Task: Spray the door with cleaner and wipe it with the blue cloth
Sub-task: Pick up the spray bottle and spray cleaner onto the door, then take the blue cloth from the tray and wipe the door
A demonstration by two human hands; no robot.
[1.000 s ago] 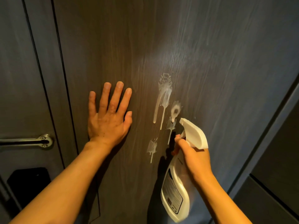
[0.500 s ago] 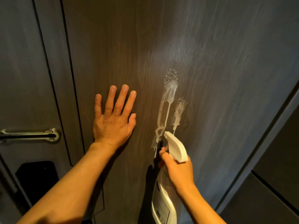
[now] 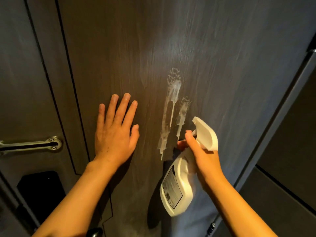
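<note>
A dark wood-grain door (image 3: 213,57) fills the view. White foamy cleaner (image 3: 171,110) runs down its middle in two streaks. My left hand (image 3: 116,132) lies flat on the door, fingers spread, left of the foam. My right hand (image 3: 201,154) grips the neck of a white spray bottle (image 3: 177,189), a finger on the trigger and the nozzle pointing at the door just right of the streaks. No blue cloth is in view.
A metal pull handle (image 3: 32,145) sits on the panel at the left, with a black plate (image 3: 41,190) below it. The door's edge and a grey frame (image 3: 282,117) run down the right. A dark knob (image 3: 94,232) shows at the bottom edge.
The foam has run further down the door in long streaks. My right hand dipped with the bottle, then rose and shifted right. My left hand stays flat on the door.
</note>
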